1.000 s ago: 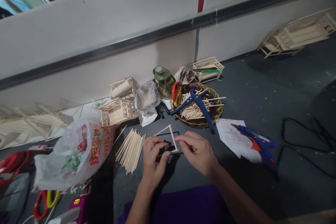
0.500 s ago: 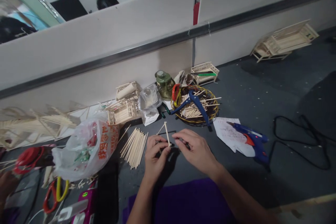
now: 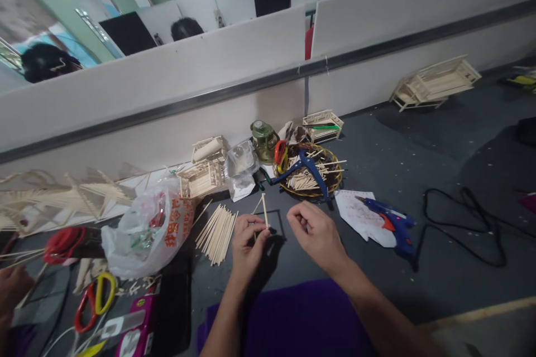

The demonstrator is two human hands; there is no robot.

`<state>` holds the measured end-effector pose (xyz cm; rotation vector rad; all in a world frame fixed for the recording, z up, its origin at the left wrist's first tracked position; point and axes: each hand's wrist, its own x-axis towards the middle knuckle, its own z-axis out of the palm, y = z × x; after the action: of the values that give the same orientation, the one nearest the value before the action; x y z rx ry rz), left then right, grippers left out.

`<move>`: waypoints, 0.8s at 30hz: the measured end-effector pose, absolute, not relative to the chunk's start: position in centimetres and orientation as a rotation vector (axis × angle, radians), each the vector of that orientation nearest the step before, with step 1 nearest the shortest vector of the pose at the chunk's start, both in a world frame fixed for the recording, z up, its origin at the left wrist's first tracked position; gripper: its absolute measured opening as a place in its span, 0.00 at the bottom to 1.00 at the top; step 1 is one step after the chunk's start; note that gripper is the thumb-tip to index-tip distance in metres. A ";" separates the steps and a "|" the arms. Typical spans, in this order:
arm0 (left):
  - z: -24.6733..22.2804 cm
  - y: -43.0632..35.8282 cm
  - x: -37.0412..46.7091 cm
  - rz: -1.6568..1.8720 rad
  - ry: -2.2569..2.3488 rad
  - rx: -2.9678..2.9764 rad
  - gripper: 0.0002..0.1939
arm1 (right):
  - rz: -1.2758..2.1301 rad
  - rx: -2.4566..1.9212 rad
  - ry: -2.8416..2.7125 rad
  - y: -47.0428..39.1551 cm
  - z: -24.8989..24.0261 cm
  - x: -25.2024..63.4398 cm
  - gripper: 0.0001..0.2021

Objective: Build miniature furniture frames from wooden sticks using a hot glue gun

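Observation:
My left hand (image 3: 248,240) pinches a small frame of thin wooden sticks (image 3: 265,211) between thumb and fingers, its end pointing up and away from me. To the right of it, my right hand (image 3: 313,230) is closed with the fingers curled in, apart from the frame; whether anything tiny is in it is hidden. A fanned pile of loose sticks (image 3: 216,234) lies left of my left hand. Beyond my right hand is a yellow-rimmed basket (image 3: 340,174) of short sticks, with a blue cutting tool (image 3: 315,172) across it.
A blue glue gun (image 3: 400,228) rests by a paper sheet (image 3: 355,212) on the right, its black cable beyond. At the left are a plastic bag (image 3: 142,234), scissors (image 3: 87,307) and another person's hand (image 3: 14,287). Stick models (image 3: 435,86) stand along the partition.
My right hand has drawn away from the stick frame to the right, and its fingers have curled in. My left hand still holds the frame. The camera view has tilted up somewhat.

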<state>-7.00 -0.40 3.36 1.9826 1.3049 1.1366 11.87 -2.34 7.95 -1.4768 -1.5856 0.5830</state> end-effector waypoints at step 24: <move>3.7 -0.9 -6.5 1.127 1.246 2.127 0.06 | 1.155 -1.273 -1.213 1.9 4.0 9.8 0.14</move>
<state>-6.45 -0.85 3.69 2.1272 1.2462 1.1273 9.77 1.90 4.04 -1.2728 -1.2135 1.1554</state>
